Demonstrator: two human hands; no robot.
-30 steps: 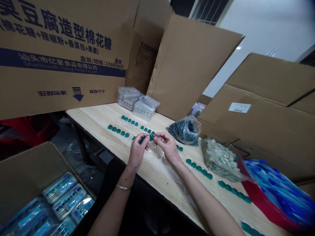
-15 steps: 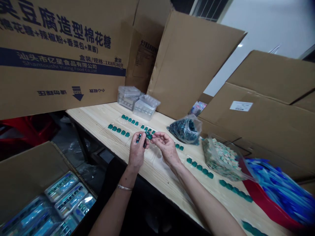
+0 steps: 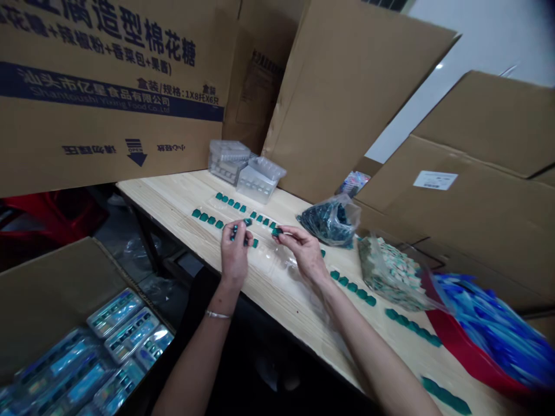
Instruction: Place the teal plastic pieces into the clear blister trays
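Observation:
My left hand (image 3: 235, 257) is closed around several small glossy dark green pieces, with one piece (image 3: 247, 222) showing at the tip of the thumb and forefinger. My right hand (image 3: 306, 252) pinches a single dark green piece (image 3: 276, 231) between thumb and fingertips, a short way to the right of the left hand. Both hands are over the wooden table (image 3: 281, 300). A clear plastic tray (image 3: 271, 260) lies below and between them, partly hidden. Rows of green pieces (image 3: 352, 287) in clear trays run along the table on both sides of the hands.
Behind the hands stand clear plastic boxes (image 3: 257, 184) and a bag of dark green pieces (image 3: 327, 222). To the right are a bag of pale pieces (image 3: 390, 271) and a red basin (image 3: 470, 355) of blue packets. A carton (image 3: 52, 300) of packed boxes sits at lower left.
My hands have moved apart: they were together over the green pieces, and now the right hand holds one piece away from the left. The camera view has shifted slightly.

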